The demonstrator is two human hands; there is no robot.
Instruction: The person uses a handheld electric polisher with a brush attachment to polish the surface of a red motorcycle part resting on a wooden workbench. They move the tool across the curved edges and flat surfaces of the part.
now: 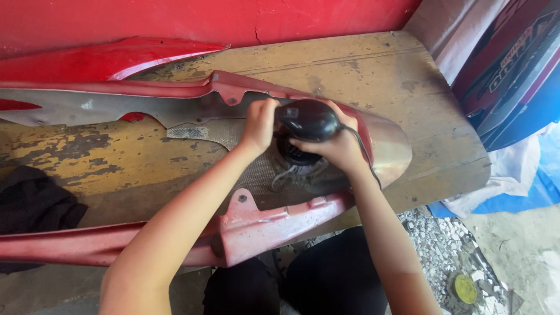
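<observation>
1. While the person is kneeling at the worn wooden board (pixel 408 87), it is carrying the largest piece: a long red motorcycle fairing panel (pixel 262 224), lying inside up across the board's middle, its rounded end pointing right.
2. Judging by its thin moulded shell, the panel is looking light and somewhat flexible, likely brittle at its mounting tabs; gripping along its thick edge seems safest.
3. The black handheld power sander (pixel 308 121) is resting on the panel's grey inner face, looking compact, rigid and fairly weighty, best held by its domed top.
4. The right hand (pixel 337 146) is wrapping its fingers over that body from the right.
5. The left hand (pixel 259 123) is curling closed against the tool's left side.
6. Around them, a red wall (pixel 233 17) is standing behind and gravel (pixel 437 245) is lying below.
</observation>
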